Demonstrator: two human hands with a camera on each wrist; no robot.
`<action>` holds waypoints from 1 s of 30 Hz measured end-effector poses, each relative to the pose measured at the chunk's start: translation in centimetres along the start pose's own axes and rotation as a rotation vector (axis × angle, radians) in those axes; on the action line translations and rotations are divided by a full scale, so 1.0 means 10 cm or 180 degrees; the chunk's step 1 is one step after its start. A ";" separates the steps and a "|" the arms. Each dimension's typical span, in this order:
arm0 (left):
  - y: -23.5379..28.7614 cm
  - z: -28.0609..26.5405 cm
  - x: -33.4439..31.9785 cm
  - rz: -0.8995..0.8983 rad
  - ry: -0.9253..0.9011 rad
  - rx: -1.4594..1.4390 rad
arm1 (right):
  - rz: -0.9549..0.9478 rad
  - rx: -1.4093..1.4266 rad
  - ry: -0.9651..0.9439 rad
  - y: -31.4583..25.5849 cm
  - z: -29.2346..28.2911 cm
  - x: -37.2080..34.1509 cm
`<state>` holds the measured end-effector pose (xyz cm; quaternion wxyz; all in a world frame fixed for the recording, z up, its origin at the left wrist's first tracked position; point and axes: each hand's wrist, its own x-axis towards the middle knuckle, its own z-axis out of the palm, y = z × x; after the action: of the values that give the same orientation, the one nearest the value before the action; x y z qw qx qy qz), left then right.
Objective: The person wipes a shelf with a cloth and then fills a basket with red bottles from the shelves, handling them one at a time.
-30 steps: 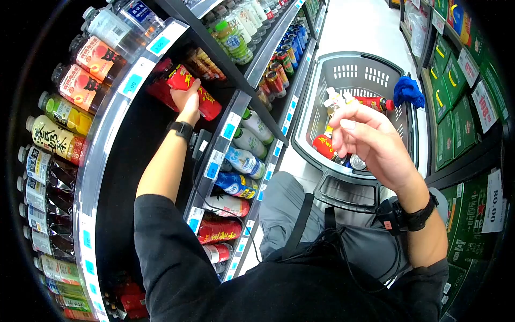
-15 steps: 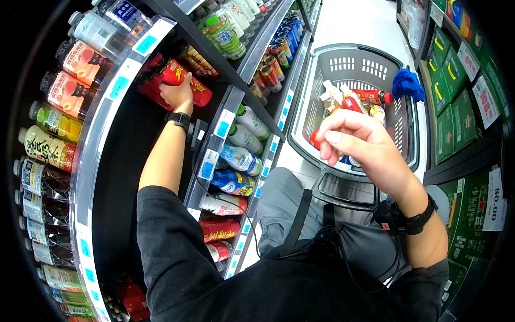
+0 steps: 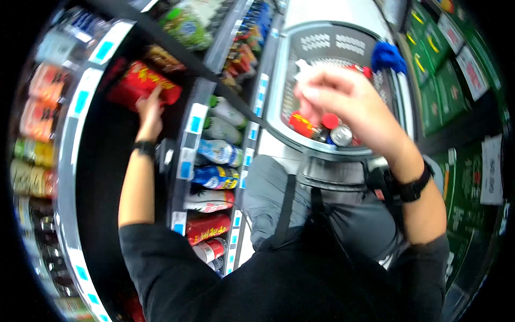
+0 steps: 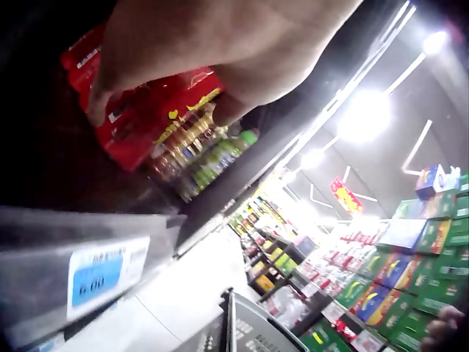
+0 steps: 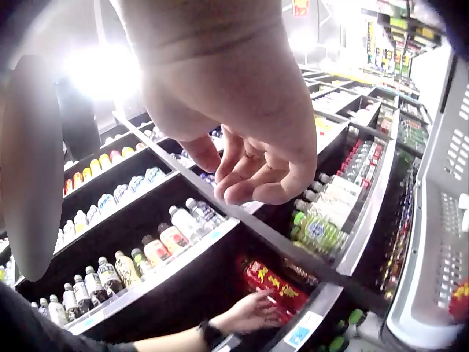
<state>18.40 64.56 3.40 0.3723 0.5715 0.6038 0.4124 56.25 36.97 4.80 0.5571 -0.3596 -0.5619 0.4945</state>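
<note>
a person's left hand [image 3: 149, 111] clasps a red drink container [image 3: 130, 85] with yellow lettering inside a dark shelf bay [image 3: 110, 166], thumb and fingers set apart around it, while the right hand [image 3: 351, 102], fingers loosely bent and holding nothing, hangs over a grey basket [image 3: 332, 42] with drinks inside. the step in hand looks to be the grasp itself, the container not yet clear of the bay; the next move seems to call for a sure hold and a steady draw past the price-tagged edge [image 3: 186, 167]
</note>
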 end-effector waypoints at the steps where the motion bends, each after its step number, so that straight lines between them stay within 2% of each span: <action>1: -0.02 0.07 -0.27 0.0047 -0.0128 -0.0200 | -0.0097 -0.0171 0.0225 -0.05 -0.07 0.01; 3: 0.11 0.19 -0.90 0.0042 -0.0565 0.0597 | -0.0300 -0.0226 0.0539 -0.12 -0.26 0.02; 5: -0.13 0.08 -1.03 0.0391 -0.0843 0.1625 | -0.0359 -0.0138 0.0859 -0.20 -0.43 0.03; 6: -0.24 0.04 -1.13 0.0938 -0.0775 0.2670 | -0.0042 0.0324 0.0779 -0.24 -0.51 0.02; 8: -0.42 0.00 -1.30 0.1670 -0.0616 0.3437 | -0.0100 0.0394 0.0879 -0.19 -0.65 0.09; 12: -0.65 -0.05 -1.32 0.1734 -0.0368 0.3434 | 0.0363 -0.0459 0.1384 -0.07 -0.74 0.17; 14: -0.66 -0.03 -1.33 0.1580 -0.0395 0.3117 | 0.0299 -0.1204 0.1336 -0.03 -0.78 0.17; 18: -0.76 -0.04 -1.27 0.1673 -0.0320 0.3177 | 0.0195 -0.1598 0.1335 0.17 -0.90 0.24; 20: -0.73 -0.03 -1.29 0.1597 -0.0340 0.3166 | -0.0291 -0.2860 0.1379 0.27 -0.96 0.27; 22: -0.72 -0.02 -1.30 0.1529 -0.0335 0.3166 | -0.0344 -0.3297 0.1298 0.35 -0.87 0.24; 24: -0.71 -0.01 -1.30 0.1421 -0.0335 0.3282 | 0.0189 -0.3407 0.0903 0.39 -0.75 0.19; 25: -0.70 0.00 -1.30 0.1409 -0.0313 0.3260 | 0.0158 -0.3444 0.0656 0.46 -0.70 0.19; 30: -0.68 0.03 -1.35 0.1350 -0.0217 0.3418 | 0.1582 -0.4385 -0.0823 0.75 -0.41 0.13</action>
<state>17.06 51.06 -3.27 -0.0415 0.8019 0.5884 0.0953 59.04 40.77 -2.46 0.0065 -0.6830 -0.7079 0.1800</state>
